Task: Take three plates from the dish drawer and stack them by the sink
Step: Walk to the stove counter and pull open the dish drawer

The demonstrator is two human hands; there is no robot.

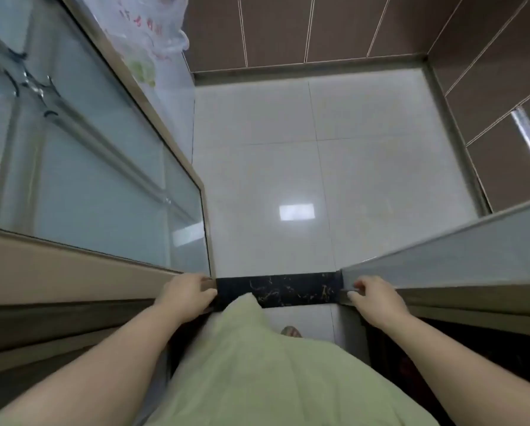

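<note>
left hand [187, 293]: fingers curled on left sliding glass door [103, 179] edge, to part it
right hand [376, 298]: gripping right door [473, 256] edge
plates: not visible

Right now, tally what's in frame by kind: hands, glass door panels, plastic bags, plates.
Hands: 2, the left hand and the right hand, each with its grip on a door edge
Glass door panels: 2, the left door panel and the right door panel
Plastic bags: 1, the plastic bag
Plates: 0 visible
Total: 5
</note>
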